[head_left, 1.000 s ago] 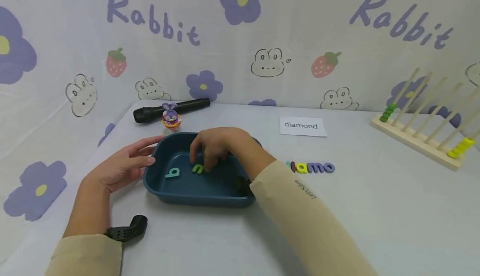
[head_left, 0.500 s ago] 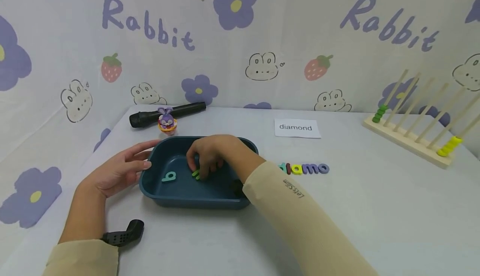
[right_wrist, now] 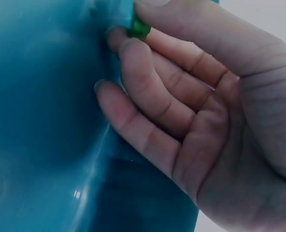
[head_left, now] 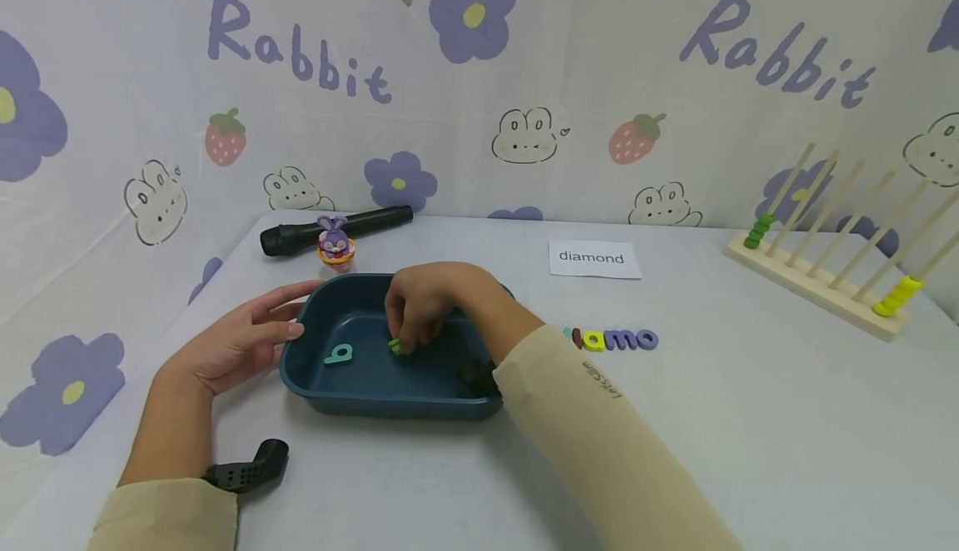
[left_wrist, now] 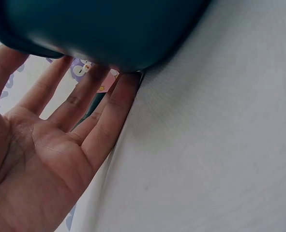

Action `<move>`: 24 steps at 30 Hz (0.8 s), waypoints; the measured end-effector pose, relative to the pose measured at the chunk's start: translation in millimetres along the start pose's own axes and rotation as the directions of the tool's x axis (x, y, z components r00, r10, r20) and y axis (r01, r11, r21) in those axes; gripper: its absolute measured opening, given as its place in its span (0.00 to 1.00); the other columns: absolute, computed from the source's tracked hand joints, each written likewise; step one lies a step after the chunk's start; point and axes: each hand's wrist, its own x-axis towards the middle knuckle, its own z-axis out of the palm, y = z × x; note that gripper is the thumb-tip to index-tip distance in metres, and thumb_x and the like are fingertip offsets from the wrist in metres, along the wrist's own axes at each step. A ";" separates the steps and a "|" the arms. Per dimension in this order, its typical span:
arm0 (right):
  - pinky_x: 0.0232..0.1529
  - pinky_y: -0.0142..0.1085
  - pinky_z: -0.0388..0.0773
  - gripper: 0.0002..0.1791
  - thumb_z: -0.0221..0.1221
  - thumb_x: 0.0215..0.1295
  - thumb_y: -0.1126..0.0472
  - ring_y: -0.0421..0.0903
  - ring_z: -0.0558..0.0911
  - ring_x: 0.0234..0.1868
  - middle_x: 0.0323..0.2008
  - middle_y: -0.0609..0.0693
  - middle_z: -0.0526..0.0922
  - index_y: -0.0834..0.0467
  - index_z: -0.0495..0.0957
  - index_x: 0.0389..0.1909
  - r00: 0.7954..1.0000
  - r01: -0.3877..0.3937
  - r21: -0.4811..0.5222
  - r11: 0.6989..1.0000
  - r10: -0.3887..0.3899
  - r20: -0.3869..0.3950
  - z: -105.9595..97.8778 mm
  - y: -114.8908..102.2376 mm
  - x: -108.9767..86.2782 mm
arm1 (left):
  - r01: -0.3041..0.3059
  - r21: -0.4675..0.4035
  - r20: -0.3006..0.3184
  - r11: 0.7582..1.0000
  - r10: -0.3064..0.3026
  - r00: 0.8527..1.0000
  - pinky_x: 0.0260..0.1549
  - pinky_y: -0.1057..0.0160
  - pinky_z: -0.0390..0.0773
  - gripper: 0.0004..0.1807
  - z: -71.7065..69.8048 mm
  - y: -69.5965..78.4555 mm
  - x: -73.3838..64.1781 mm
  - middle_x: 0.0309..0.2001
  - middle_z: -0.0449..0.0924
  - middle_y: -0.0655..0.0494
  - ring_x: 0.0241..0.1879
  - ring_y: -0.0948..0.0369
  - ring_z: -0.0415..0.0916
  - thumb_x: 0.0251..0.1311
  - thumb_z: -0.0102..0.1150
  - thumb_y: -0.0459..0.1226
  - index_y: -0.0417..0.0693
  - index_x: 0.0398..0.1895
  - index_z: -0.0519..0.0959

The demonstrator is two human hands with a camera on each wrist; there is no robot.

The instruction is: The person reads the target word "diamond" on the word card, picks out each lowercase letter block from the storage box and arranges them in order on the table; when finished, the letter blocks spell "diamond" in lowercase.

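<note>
Since the frame from one second ago, the right hand [head_left: 427, 305] has closed on the green letter [head_left: 395, 346], which then lay exposed below its parted fingers. The teal letter [head_left: 337, 360] has stayed at the left end of the tray [head_left: 397, 408], and the left hand [head_left: 236, 343] has stayed beside that end.

Right hand: thumb and fingers pinch the green letter, which is inside the tray, right of the teal letter. The fingers cover most of the green letter; whether it touches the tray floor cannot be told. In the right wrist view, the remaining fingers are bent and hold nothing.

Left hand: fingers extended and spread, grasping nothing, with tips against the outside of the tray wall.

A row of letters [head_left: 620, 341] lies on the table [head_left: 375, 484] right of the tray; the right sleeve [head_left: 599, 418] partly covers its left end. Yellow "a", purple "m" and "o" are readable. The card [head_left: 595, 271], printed "diamond", lies behind the row. The rabbit toy [head_left: 335, 247] stands behind the tray, in front of the microphone [head_left: 288, 239]. The abacus [head_left: 817, 286] stands at far right, with green and yellow beads.
</note>
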 end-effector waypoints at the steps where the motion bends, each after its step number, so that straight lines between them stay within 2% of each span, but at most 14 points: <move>1: 0.41 0.35 0.85 0.05 0.71 0.63 0.61 0.44 0.83 0.34 0.37 0.50 0.85 0.53 0.86 0.38 1.000 0.003 0.013 1.000 -0.003 -0.003 -0.4 0.5 0.0 | 0.002 0.001 0.000 1.000 -0.002 1.000 0.55 0.61 0.83 0.36 0.1 0.0 -0.1 0.76 0.61 0.50 0.62 0.64 0.76 0.73 0.57 0.39 0.60 0.81 0.58; 6: 0.40 0.37 0.85 0.09 0.68 0.67 0.61 0.47 0.84 0.32 0.39 0.50 0.85 0.51 0.86 0.46 0.998 0.061 0.065 0.996 -0.058 -0.039 -2.9 1.7 -0.1 | 0.002 -0.001 0.011 1.000 -0.002 1.000 0.56 0.61 0.83 0.37 -0.8 -0.4 0.0 0.79 0.57 0.46 0.62 0.63 0.75 0.73 0.57 0.39 0.61 0.82 0.57; 12: 0.39 0.38 0.84 0.09 0.59 0.74 0.58 0.46 0.83 0.32 0.37 0.51 0.85 0.52 0.86 0.49 0.980 0.161 0.070 0.985 -0.151 -0.128 -6.1 0.2 -3.7 | 0.002 -0.010 0.016 1.000 -0.002 1.000 0.56 0.61 0.83 0.37 -0.7 -0.4 0.1 0.82 0.51 0.43 0.63 0.64 0.75 0.73 0.57 0.39 0.61 0.82 0.57; 16: 0.38 0.37 0.84 0.12 0.55 0.78 0.57 0.46 0.82 0.33 0.38 0.52 0.84 0.55 0.85 0.51 0.974 0.176 0.070 0.982 -0.163 -0.160 -8.9 -3.5 -8.6 | 0.008 -0.009 0.014 1.000 -0.008 1.000 0.56 0.61 0.83 0.37 0.7 -0.1 -0.2 0.82 0.50 0.43 0.63 0.64 0.75 0.73 0.57 0.39 0.60 0.82 0.56; 24: 0.37 0.35 0.84 0.13 0.55 0.79 0.54 0.46 0.80 0.30 0.38 0.52 0.81 0.55 0.83 0.52 0.961 0.207 0.069 0.976 -0.190 -0.199 -20.8 -12.6 -24.4 | 0.006 -0.026 0.014 1.000 -0.006 1.000 0.55 0.61 0.83 0.37 -0.1 -0.2 0.0 0.81 0.52 0.43 0.62 0.64 0.76 0.73 0.57 0.39 0.61 0.82 0.57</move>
